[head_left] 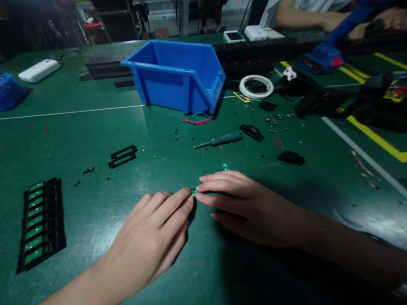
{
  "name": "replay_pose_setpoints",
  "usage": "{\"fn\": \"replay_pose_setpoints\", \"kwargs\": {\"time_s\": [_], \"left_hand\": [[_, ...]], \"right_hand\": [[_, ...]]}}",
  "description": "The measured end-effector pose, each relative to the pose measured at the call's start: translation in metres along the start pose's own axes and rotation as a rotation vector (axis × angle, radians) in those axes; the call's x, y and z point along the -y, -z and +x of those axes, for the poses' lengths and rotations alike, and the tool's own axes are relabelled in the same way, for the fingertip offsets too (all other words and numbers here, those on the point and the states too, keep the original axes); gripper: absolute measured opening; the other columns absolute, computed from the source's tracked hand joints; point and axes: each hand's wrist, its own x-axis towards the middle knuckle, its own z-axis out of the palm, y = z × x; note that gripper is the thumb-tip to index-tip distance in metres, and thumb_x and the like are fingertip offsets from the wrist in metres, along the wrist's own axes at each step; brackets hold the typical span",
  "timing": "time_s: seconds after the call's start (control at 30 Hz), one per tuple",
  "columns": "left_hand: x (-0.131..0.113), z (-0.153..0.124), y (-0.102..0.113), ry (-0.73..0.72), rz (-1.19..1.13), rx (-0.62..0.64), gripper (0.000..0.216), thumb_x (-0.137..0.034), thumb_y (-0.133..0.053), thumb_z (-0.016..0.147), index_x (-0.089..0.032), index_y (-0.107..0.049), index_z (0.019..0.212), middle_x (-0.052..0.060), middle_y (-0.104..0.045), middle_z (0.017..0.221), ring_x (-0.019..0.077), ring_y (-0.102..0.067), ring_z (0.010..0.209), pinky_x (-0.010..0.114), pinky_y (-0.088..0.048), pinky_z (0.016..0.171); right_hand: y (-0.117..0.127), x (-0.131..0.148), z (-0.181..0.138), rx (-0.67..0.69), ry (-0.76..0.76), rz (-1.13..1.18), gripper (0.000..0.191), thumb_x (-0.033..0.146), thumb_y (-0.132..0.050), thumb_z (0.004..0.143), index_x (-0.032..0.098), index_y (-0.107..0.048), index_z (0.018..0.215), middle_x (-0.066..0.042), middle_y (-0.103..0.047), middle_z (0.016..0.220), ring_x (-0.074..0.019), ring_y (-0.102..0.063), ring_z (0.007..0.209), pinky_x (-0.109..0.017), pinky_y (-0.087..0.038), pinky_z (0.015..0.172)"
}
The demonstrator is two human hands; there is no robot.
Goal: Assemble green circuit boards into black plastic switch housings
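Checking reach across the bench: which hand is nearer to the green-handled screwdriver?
Right. The right hand lies just below the screwdriver, on the near side; the left hand lies farther, down and to the left.

Dim overhead light, glare at right, edges warped and blurred.
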Motion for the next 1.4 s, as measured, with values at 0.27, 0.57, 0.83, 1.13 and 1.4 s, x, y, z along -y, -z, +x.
{"fn": "replay_pose_setpoints", "kwargs": {"time_s": [0.27, 0.57, 0.83, 1.13, 1.4], "left_hand": [[0.0003, 0.0006, -0.0010, -0.017, 0.030, -0.011, 0.045, -0.017, -0.054, 0.097, -0.010, -0.050, 0.142, 0.015, -0.057, 0.143, 0.0274, -0.056, 0.109, 0.043, -0.048, 0.088], [-0.0007, 0.0011, 0.0001, -0.017, 0.034, -0.014, 0.045, -0.016, -0.055, 0.097, -0.010, -0.051, 0.141, 0.015, -0.056, 0.142, 0.0267, -0.056, 0.108, 0.043, -0.048, 0.088], [0.0002, 0.0013, -0.0008, -0.018, 0.022, -0.009, 0.046, -0.016, -0.054, 0.097, -0.009, -0.049, 0.142, 0.014, -0.055, 0.145, 0.0278, -0.054, 0.112, 0.044, -0.048, 0.090], [0.0006, -0.0002, -0.0011, -0.033, 0.022, -0.009, 0.046, -0.017, -0.055, 0.098, -0.009, -0.049, 0.143, 0.013, -0.054, 0.147, 0.0284, -0.054, 0.113, 0.044, -0.048, 0.089], [0.0010, -0.0010, 0.0004, -0.030, 0.022, -0.005, 0.046, -0.017, -0.055, 0.098, -0.010, -0.050, 0.143, 0.012, -0.054, 0.149, 0.0279, -0.054, 0.114, 0.044, -0.047, 0.090]], "right_hand": [[0.0001, 0.0008, 0.0006, 0.000, -0.006, -0.005, 0.050, 0.016, -0.054, 0.094, 0.022, -0.050, 0.144, -0.013, -0.059, 0.142, -0.0286, -0.052, 0.135, -0.054, -0.042, 0.113], [0.0002, -0.0006, 0.0005, 0.024, -0.005, 0.000, 0.046, 0.017, -0.053, 0.097, 0.020, -0.051, 0.143, -0.012, -0.057, 0.144, -0.0262, -0.049, 0.136, -0.051, -0.039, 0.115], [0.0010, 0.0000, 0.0009, 0.024, -0.010, 0.011, 0.046, 0.016, -0.053, 0.097, 0.020, -0.051, 0.143, -0.011, -0.057, 0.144, -0.0265, -0.050, 0.135, -0.051, -0.039, 0.115], [-0.0002, -0.0011, 0.0003, 0.024, 0.002, 0.015, 0.043, 0.016, -0.054, 0.097, 0.017, -0.054, 0.140, -0.011, -0.057, 0.143, -0.0246, -0.050, 0.135, -0.046, -0.037, 0.117], [0.0004, -0.0017, 0.0007, 0.019, 0.008, 0.019, 0.042, 0.016, -0.055, 0.097, 0.016, -0.054, 0.139, -0.011, -0.058, 0.142, -0.0239, -0.050, 0.133, -0.046, -0.037, 0.117]]}}
